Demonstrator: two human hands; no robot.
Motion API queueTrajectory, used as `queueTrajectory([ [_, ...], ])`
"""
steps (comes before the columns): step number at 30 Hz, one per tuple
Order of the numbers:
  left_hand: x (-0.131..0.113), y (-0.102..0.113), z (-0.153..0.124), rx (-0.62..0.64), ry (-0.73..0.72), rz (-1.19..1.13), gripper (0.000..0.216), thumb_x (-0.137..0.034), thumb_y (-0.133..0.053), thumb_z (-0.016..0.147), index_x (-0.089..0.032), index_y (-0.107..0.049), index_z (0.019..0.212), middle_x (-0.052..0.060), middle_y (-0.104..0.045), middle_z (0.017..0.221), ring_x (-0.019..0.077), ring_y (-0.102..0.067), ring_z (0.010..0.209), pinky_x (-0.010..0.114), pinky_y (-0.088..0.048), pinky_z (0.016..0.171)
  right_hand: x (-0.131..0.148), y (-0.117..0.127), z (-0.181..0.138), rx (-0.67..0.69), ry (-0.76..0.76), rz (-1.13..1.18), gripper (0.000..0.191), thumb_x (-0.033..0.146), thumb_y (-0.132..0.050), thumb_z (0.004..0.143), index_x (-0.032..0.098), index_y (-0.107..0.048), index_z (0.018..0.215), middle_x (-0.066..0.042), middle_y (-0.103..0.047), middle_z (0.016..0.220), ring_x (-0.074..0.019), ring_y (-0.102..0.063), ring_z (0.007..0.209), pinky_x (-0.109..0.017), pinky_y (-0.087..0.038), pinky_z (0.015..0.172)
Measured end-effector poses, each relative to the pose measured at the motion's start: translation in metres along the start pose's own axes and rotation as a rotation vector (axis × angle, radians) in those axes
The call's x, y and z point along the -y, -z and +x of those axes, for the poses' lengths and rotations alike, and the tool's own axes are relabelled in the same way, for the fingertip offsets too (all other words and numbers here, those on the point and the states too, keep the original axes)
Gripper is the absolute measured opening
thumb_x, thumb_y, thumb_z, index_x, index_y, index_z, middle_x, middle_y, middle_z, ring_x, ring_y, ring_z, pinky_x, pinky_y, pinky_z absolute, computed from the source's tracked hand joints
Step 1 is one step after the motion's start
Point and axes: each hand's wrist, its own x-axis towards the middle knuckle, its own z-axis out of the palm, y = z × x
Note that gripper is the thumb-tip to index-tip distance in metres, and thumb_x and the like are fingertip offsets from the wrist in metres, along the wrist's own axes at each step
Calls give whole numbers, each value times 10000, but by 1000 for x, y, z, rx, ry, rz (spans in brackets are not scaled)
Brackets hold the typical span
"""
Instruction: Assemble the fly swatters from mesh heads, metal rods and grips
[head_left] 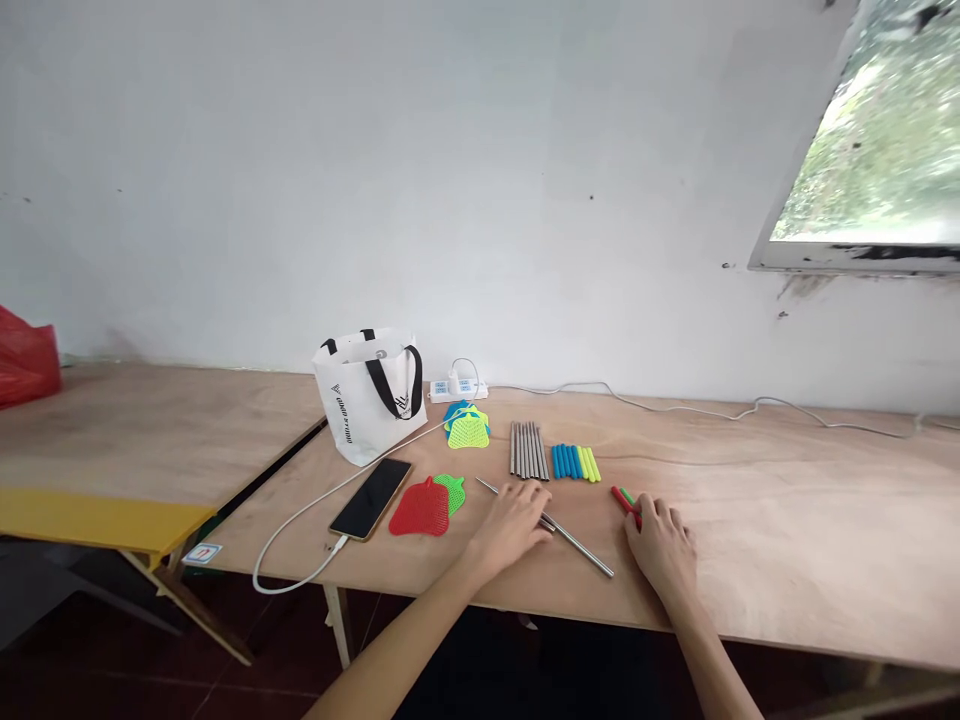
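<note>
My left hand (514, 522) lies low over the table with its fingers curled around slim metal rods. One long silver rod (581, 550) sticks out to the right from under it. To the right, my right hand (661, 545) is closed over a red tube (621, 498) and a green tube (627, 495), whose near ends it hides. Left of my left hand lie a red perforated fly swatter head (421, 508) and a green one (451, 490), partly overlapping. Beyond the hands are a row of metal rods (529, 450), several blue tubes (566, 462) and several yellow tubes (589, 464).
Yellow and blue swatter heads (468, 428) are stacked near a power strip (459, 388). A phone (372, 500) on a white cable lies at left, before a white bag (367, 395). A second table (150, 420) with a red plastic bag (26, 358) stands left across a gap.
</note>
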Motion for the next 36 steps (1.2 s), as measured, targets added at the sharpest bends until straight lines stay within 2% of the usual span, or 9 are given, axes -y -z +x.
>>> queueTrajectory([
  [5, 29, 11, -20, 85, 136, -8, 110, -201, -581, 986, -211, -675, 1043, 56, -660, 1097, 246, -642, 1051, 379, -449, 940, -1, -3, 0, -16, 20, -10, 112, 271, -461, 986, 214, -556, 990, -74, -647, 1043, -250, -593, 1015, -355, -375, 794],
  [8, 19, 9, -23, 74, 38, -75, 128, -205, -591, 986, -230, -716, 1001, 37, -681, 1089, 225, -650, 1039, 369, -453, 949, 0, -3, 1, -10, 21, -10, 114, 267, -460, 985, 212, -559, 995, -76, -648, 1040, -253, -594, 1010, -359, -377, 784],
  [11, 0, 2, -16, 20, -152, -146, 107, -282, -633, 976, -263, -737, 994, 23, -625, 1304, 231, -582, 1215, 380, -399, 1054, 0, -2, 1, -4, 16, -3, 117, 265, -456, 986, 216, -562, 992, -78, -649, 1042, -248, -596, 1010, -360, -384, 789],
  [13, -8, -2, -7, 8, -253, -187, 139, -333, -651, 966, -279, -722, 1073, 17, -576, 1397, 233, -534, 1289, 377, -367, 1096, 0, -1, 1, -2, 14, 3, 118, 267, -452, 987, 220, -561, 992, -78, -651, 1039, -245, -598, 1012, -357, -388, 799],
  [15, -10, -5, 2, 45, -269, -210, 230, -355, -644, 971, -283, -676, 1186, 24, -616, 1340, 220, -578, 1228, 357, -398, 1063, 0, -1, 0, 0, 10, 6, 120, 270, -450, 988, 221, -559, 998, -77, -653, 1041, -246, -597, 1017, -359, -391, 805],
  [20, 1, -5, 4, 31, -56, -136, 161, -308, -587, 995, -241, -690, 1099, 39, -681, 1097, 226, -640, 1055, 350, -455, 943, -3, -4, 1, 9, 21, 38, 126, 269, -439, 987, 222, -555, 1003, -75, -652, 1060, -253, -590, 1027, -368, -397, 807],
  [25, 16, -2, -30, -71, 220, -103, 141, -273, -588, 978, -228, -682, 1073, 38, -654, 1063, 234, -618, 1026, 363, -460, 924, -7, -10, 4, 17, 95, 191, 165, 287, -414, 984, 232, -569, 977, -72, -658, 1070, -249, -590, 1034, -358, -410, 822],
  [30, 30, -8, -55, -149, 231, -134, 181, -268, -523, 1013, -256, -655, 1136, 23, -622, 1136, 225, -587, 1075, 379, -439, 966, -5, -14, 7, 66, 238, 497, 238, 334, -417, 953, 252, -628, 1027, -49, -663, 1053, -229, -613, 1000, -350, -451, 859],
  [36, 34, -9, -57, -174, 183, -125, 248, -244, -497, 1003, -277, -644, 1200, 20, -610, 1149, 223, -575, 1101, 390, -435, 997, 16, -9, 3, 127, 308, 541, 346, 273, -401, 923, 265, -633, 1180, -52, -652, 1111, -232, -597, 1082, -365, -458, 920],
])
